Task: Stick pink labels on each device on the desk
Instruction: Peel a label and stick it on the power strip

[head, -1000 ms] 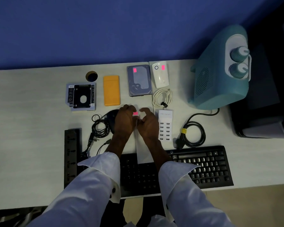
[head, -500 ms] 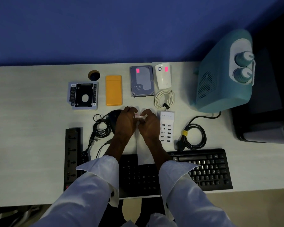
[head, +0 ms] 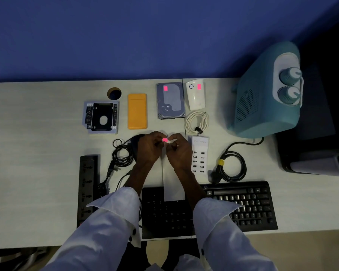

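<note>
My left hand (head: pixel 148 149) and my right hand (head: pixel 179 151) meet at the desk's middle, fingertips pinching a small pink label (head: pixel 165 140) between them. A white backing strip (head: pixel 173 178) trails from under the hands onto the keyboard. The hard drive (head: pixel 170 100) and the white device (head: pixel 195 96) at the back each carry a pink label. The orange case (head: pixel 137 111), the drive caddy (head: pixel 101 118) and the white USB charger (head: pixel 199 155) show no label. A black mouse (head: pixel 134 142) is partly hidden by my left hand.
A black keyboard (head: pixel 243 206) lies at the front, a black power strip (head: pixel 87 184) at the left. Coiled black cables (head: pixel 121 155) and a second black coil (head: pixel 232 167) flank the hands; a white cable (head: pixel 197 122) lies behind. A teal heater (head: pixel 266 94) stands at the right.
The pink label was out of sight between my fingers half a second ago and now shows again between both hands. The hands stay in the same spot.
</note>
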`<state>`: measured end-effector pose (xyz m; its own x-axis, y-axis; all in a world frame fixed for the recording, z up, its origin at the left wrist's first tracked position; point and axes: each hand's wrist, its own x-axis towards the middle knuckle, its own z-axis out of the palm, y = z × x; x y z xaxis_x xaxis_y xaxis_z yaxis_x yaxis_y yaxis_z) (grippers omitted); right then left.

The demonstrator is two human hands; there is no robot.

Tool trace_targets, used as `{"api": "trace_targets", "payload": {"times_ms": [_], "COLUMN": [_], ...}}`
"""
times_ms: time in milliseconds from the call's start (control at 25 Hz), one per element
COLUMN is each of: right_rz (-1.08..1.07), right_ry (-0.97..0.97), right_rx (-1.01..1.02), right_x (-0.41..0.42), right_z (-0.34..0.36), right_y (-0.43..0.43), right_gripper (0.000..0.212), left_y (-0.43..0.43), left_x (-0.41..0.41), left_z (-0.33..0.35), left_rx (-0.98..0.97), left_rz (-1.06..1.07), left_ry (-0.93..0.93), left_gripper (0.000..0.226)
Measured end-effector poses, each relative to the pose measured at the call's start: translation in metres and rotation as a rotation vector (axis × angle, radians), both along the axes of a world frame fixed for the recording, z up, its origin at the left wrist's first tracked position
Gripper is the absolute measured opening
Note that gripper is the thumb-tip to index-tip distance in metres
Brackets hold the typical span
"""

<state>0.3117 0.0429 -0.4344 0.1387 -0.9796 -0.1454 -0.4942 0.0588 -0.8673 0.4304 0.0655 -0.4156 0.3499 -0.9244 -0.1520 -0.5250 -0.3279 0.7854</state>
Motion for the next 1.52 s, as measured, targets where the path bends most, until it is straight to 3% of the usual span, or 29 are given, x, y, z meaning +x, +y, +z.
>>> {"api": "trace_targets", "payload": {"times_ms": [320,520,680,1000,1280,1520], "right_rz": [0.018,0.042,-0.027,-0.077,0.030,0.237], "right_ry": [-0.011,0.021,-0.074,-0.175,-0.231,-0.259], "right_rx": [0.015,0.036,0.008,0.080,0.192,0.405], "right_x": [0.000,0.000,0.002,0.013,0.037,0.068], "right_z": [0.001,0.005,0.012,0.023,0.042,0.052], "right_y": [-0.001,-0.005,-0.009,-0.012,0.008,0.047], "right_gripper": [0.015,0.020,0.009,0.006,0.018,0.008], "left_y": [0.003,0.001,-0.004,0.001,0.041,0.111], "left_x": [0.001,0.004,0.000,0.000,0.029,0.065], "left_z": [0.000,-0.002,0.002,0.020,0.032,0.040], "left_rx": [-0.029,0.002,0.019,-0.104,-0.099,-0.112], "left_rz": [0.008,0.014,0.040,0.175,0.260,0.243], "left_ry": [0.110,0.056,-0.083,0.055,0.099,0.072], "left_gripper": [0.025,0.025,0.025,0.012,0.013,0.018]}}
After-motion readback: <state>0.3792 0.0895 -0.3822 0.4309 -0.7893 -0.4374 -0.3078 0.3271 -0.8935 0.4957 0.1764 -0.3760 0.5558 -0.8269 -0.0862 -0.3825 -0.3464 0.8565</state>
